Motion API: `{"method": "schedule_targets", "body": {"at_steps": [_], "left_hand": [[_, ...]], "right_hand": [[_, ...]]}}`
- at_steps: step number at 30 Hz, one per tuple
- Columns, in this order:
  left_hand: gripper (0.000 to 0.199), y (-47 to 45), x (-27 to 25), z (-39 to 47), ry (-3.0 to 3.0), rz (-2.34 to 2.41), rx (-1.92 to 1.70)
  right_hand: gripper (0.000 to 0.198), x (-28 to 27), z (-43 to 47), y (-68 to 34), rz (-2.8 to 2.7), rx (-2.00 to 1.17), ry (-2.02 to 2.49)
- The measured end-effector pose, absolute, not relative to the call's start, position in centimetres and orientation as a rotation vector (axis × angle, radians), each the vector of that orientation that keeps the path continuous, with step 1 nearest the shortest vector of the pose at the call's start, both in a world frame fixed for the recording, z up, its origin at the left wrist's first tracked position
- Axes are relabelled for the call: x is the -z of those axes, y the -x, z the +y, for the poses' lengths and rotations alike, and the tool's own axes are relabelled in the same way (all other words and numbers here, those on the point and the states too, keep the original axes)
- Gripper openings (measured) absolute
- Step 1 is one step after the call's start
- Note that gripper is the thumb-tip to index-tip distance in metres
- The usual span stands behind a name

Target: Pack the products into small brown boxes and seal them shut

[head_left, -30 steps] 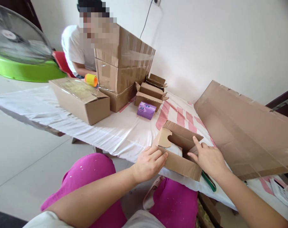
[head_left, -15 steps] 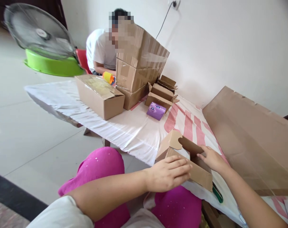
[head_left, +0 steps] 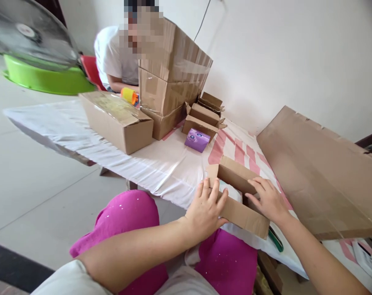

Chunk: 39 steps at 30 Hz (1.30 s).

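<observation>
An open cardboard box lies on the near edge of the cloth-covered table, tilted toward my lap, with its long flaps up. Something white shows inside; I cannot make out what it is. My left hand rests with spread fingers on the box's near left corner and flap. Over the right end, my right hand touches the far flap, its fingers apart and thumb toward the opening. A green-edged object lies beside the box's right end, partly hidden.
A closed carton and a tall taped carton stack stand further back. Near them are small open boxes and a purple packet. A large cardboard sheet leans at right. Another person sits behind the stack.
My left hand has moved left, from above the near flap to the box's left corner, its fingers spreading. The far flap stands up more. The whole view has shifted slightly.
</observation>
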<state>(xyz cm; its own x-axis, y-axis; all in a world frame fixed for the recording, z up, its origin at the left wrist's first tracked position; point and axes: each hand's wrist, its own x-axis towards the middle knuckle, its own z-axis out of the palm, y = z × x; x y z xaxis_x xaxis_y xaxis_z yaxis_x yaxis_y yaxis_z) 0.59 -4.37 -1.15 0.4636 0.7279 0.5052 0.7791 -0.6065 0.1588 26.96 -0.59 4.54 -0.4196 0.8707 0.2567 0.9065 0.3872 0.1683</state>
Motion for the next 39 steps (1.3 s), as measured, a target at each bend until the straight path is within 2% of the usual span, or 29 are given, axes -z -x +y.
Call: {"method": "schedule_targets", "body": {"at_steps": [2,5,8,11,15,21,26,30,35,39], "left_hand": [[0.083,-0.7,1.5,-4.3,2.646,-1.352,0.803],[0.070,-0.6,2.1,-3.8,2.699,-1.344,0.845],[0.054,-0.4,2.9,-2.8,2.684,-1.289,0.981],[0.047,-0.5,3.8,-2.1,2.646,-1.193,1.101],[0.048,-0.6,4.5,-1.7,2.626,-1.146,1.153],[0.050,-0.1,4.7,-1.2,2.641,-1.037,1.201],[0.049,1.1,4.4,0.2,2.664,-1.023,1.261],[0.050,3.1,3.6,2.0,2.760,-1.092,1.304],[0.041,5.1,3.6,4.8,2.872,-1.266,1.361],[0.037,5.8,3.6,5.5,2.688,-1.520,1.431]], "right_hand": [[0.041,-4.1,-0.3,-26.5,-2.625,0.165,1.532],[0.058,-3.4,0.6,-25.9,-2.746,-0.178,1.635],[0.067,-3.2,1.6,-25.0,-2.816,-0.311,1.738],[0.051,-3.6,2.0,-23.8,-2.864,-0.262,1.828],[0.026,-3.8,1.8,-22.6,-2.831,-0.229,1.930],[0.037,-4.1,0.4,-22.3,-2.684,-0.216,2.026],[0.045,-7.5,-0.4,-21.6,-2.411,-0.072,1.923],[0.041,-11.4,-0.7,-21.8,-2.080,-0.114,1.681],[0.040,-15.2,-1.4,-23.8,-1.593,-0.379,1.169],[0.038,-15.7,-2.9,-26.5,-1.324,-0.314,0.948]]}}
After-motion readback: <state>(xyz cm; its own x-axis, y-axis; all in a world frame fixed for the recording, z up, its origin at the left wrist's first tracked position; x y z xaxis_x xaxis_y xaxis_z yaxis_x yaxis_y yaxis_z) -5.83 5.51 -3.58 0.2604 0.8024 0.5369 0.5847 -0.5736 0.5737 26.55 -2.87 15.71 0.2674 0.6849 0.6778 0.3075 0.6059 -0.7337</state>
